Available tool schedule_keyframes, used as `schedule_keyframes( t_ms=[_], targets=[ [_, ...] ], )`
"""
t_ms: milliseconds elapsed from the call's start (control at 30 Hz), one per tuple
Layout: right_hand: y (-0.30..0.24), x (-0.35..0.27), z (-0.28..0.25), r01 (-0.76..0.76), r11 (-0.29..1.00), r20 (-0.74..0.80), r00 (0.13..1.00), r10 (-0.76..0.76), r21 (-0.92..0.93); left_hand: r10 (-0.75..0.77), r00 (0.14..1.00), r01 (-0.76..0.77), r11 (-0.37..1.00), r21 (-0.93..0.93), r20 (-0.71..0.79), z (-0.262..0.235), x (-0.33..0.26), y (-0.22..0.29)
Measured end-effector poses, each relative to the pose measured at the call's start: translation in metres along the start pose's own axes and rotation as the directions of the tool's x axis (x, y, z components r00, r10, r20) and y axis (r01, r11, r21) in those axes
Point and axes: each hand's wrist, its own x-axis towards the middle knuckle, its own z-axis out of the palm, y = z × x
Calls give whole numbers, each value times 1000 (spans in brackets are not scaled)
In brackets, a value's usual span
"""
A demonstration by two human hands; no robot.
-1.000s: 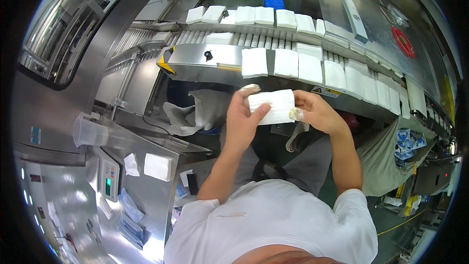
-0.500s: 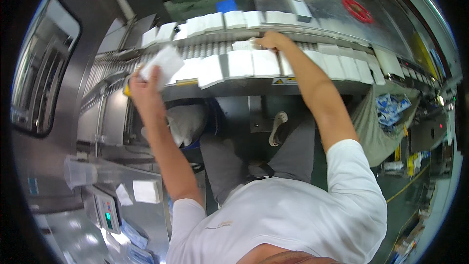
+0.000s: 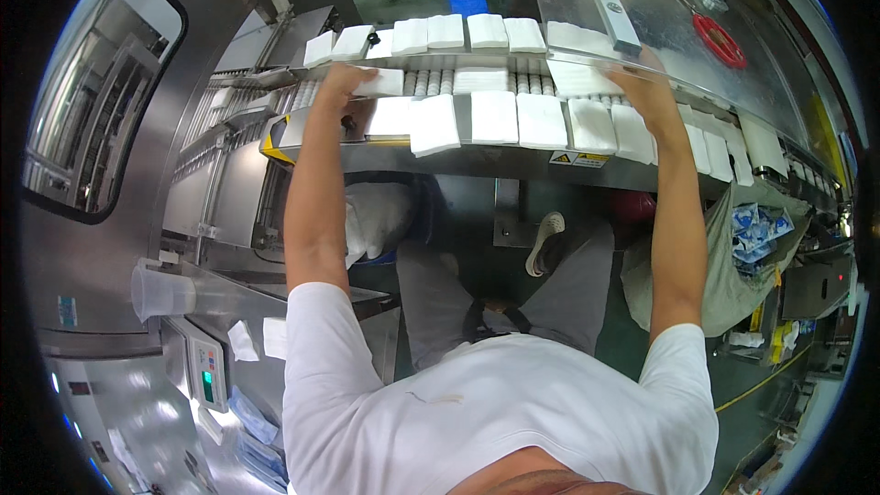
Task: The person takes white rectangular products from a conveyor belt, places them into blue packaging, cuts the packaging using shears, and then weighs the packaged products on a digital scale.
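Observation:
My left hand (image 3: 346,83) is closed on the left end of a stack of white folded sheets (image 3: 385,82), low over the roller conveyor (image 3: 427,83). Farther right, my right hand (image 3: 647,92) grips the right end of another white stack (image 3: 579,80) on the same rollers; its fingertips are partly hidden. Between the hands a third white stack (image 3: 480,80) lies on the rollers, touched by neither. Several more white stacks line the near ledge, among them a stack (image 3: 434,125) that juts over the edge. A further row, with a stack (image 3: 445,31), runs along the far side.
A long metal bar (image 3: 609,5) and red-handled scissors (image 3: 720,40) rest on the steel top at far right. A cloth bag (image 3: 674,266) with blue wrappers hangs at right. At lower left are a scale (image 3: 203,367) and a clear plastic jug (image 3: 163,295).
My left hand has brought the stack it held in the air down onto the conveyor. My right hand has moved right, onto a different stack. The whole view has shifted slightly.

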Motion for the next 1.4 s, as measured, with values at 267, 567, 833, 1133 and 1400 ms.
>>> schedule_keyframes(
  t_ms=[267,567,833,1133,1400],
  targets=[
    [-17,-69,12,-91,938,99,993,61,334,611,767,-430,716,550,-196,50,-52,36],
    [-79,-142,0,-167,915,584,807,-88,368,514,448,-16,823,-568,732,145,-305,109],
    [-106,-178,-36,149,988,524,846,-102,-47,428,479,167,813,-559,766,179,-373,125],
    [-92,-185,-39,255,966,542,818,-193,-41,473,483,0,841,-541,736,194,-390,119],
    [-108,-189,-33,381,921,468,830,-302,-81,422,494,213,789,-576,760,186,-399,121]
  ],
)
